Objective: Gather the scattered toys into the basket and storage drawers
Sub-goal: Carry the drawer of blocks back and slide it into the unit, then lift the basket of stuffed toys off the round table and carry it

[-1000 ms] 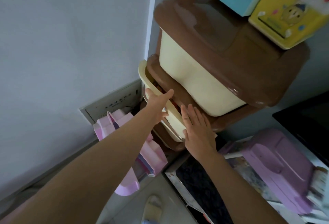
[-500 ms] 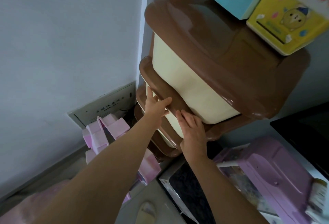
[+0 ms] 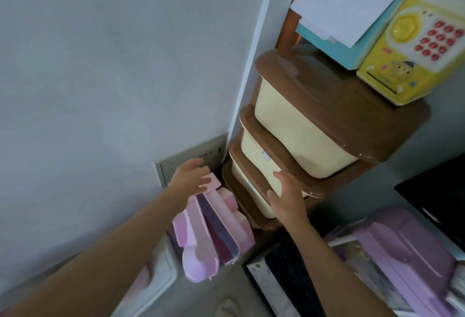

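A brown storage tower (image 3: pixel 327 105) with cream drawers stands in the corner. All its drawers look pushed in. My right hand (image 3: pixel 286 195) lies flat with straight fingers against the front of a lower cream drawer (image 3: pixel 254 175). My left hand (image 3: pixel 188 178) hovers with relaxed fingers to the left of the tower, above a pink toy house (image 3: pixel 208 226), and holds nothing. No basket is in view.
A yellow toy safe (image 3: pixel 412 62) and a teal box (image 3: pixel 352 47) with white paper sit on top of the tower. A purple plastic case (image 3: pixel 402 253) lies at the lower right beside a black-covered book (image 3: pixel 289 276). A wall panel (image 3: pixel 176 163) sits low on the grey wall.
The partly open drawer has been pushed shut. My left hand has let go of it and moved left over the pink toy house; my right hand stays on the drawer front.
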Action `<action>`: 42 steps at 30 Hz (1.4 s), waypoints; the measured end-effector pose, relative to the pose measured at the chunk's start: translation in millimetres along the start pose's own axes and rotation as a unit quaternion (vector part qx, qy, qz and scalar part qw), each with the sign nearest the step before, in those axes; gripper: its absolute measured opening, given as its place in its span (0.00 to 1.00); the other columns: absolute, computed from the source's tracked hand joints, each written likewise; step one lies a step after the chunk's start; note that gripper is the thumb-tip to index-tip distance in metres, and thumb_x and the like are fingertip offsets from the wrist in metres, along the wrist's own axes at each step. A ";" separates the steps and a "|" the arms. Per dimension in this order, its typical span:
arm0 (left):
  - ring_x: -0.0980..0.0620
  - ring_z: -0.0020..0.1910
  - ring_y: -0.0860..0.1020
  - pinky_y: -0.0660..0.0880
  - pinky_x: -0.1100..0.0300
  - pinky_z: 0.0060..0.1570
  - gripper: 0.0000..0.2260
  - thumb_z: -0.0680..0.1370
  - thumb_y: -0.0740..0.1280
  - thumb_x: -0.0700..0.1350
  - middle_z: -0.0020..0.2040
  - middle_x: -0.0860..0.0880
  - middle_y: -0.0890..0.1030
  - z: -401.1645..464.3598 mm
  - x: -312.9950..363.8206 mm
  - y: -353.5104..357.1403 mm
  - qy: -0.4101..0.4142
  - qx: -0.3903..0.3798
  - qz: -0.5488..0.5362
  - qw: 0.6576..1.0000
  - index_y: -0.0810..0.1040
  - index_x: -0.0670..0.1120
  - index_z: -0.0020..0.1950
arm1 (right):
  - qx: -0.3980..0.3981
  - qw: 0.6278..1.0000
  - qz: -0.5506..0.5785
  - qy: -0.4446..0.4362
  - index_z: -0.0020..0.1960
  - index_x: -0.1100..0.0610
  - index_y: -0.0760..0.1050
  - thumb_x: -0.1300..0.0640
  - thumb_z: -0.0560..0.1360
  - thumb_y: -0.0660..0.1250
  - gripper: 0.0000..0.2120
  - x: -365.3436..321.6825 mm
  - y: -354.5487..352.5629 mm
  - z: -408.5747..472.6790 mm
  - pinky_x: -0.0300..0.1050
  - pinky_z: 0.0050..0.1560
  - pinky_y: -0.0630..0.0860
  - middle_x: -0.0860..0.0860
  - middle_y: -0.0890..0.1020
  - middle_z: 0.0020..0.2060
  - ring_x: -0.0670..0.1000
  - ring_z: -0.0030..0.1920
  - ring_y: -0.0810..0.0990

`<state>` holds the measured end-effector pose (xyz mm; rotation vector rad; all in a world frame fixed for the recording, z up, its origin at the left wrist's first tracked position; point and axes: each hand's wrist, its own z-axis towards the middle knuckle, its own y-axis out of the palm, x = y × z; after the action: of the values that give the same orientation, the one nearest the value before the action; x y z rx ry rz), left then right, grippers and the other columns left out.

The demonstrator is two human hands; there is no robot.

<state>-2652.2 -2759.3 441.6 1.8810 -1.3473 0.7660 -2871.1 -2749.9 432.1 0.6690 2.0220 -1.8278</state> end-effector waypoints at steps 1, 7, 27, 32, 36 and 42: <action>0.48 0.37 0.76 0.72 0.58 0.39 0.11 0.78 0.61 0.34 0.42 0.44 0.76 -10.8 -2.0 -18.1 0.014 0.010 0.020 1.000 0.70 0.44 0.60 | -0.004 1.000 0.014 -0.002 0.70 0.56 0.66 0.62 0.76 0.63 0.22 -8.3 5.5 -15.2 0.46 0.70 0.62 0.52 0.68 0.69 0.51 0.70 0.63; 0.57 0.19 0.76 0.71 0.69 0.22 0.09 0.78 0.60 0.32 0.38 0.43 0.75 -65.5 -10.7 -91.9 0.027 0.021 0.047 0.998 0.71 0.41 0.56 | -0.025 0.997 0.075 0.018 0.69 0.56 0.66 0.62 0.75 0.63 0.23 -45.2 41.5 -90.0 0.46 0.68 0.66 0.51 0.70 0.68 0.50 0.69 0.67; 0.50 0.39 0.77 0.73 0.58 0.42 0.11 0.78 0.63 0.37 0.42 0.45 0.77 -308.5 -107.1 -230.2 0.123 0.107 0.088 0.983 0.72 0.43 0.60 | -0.052 0.983 0.151 -0.095 0.67 0.54 0.68 0.61 0.76 0.63 0.20 -120.9 69.0 -329.9 0.39 0.58 0.69 0.48 0.73 0.61 0.43 0.58 0.70; 0.49 0.41 0.77 0.74 0.54 0.50 0.13 0.78 0.62 0.38 0.49 0.42 0.78 -376.8 -151.3 -270.3 0.098 0.156 0.086 0.979 0.72 0.41 0.62 | -0.117 0.970 0.186 -0.102 0.68 0.56 0.68 0.61 0.77 0.62 0.20 -138.1 88.1 -398.5 0.37 0.57 0.65 0.46 0.73 0.60 0.44 0.60 0.69; 0.48 0.41 0.78 0.74 0.55 0.47 0.14 0.78 0.63 0.37 0.50 0.42 0.77 -427.7 -169.9 -311.7 0.098 0.206 0.072 0.971 0.71 0.40 0.64 | -0.156 0.957 0.193 -0.148 0.69 0.58 0.67 0.60 0.75 0.64 0.23 -176.0 113.8 -439.2 0.46 0.68 0.65 0.52 0.72 0.67 0.51 0.67 0.69; 0.51 0.39 0.78 0.75 0.62 0.38 0.13 0.77 0.63 0.37 0.50 0.42 0.79 -515.2 -206.4 -409.0 0.113 0.307 0.028 0.945 0.73 0.41 0.62 | -0.246 0.923 0.172 -0.241 0.68 0.58 0.69 0.63 0.75 0.64 0.21 -259.7 176.7 -517.1 0.35 0.60 0.64 0.52 0.73 0.65 0.51 0.65 0.71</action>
<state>-2356.6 -2139.4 503.2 2.1279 -1.0912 1.5166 -2524.1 -2257.3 486.6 0.3486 1.7773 -1.0815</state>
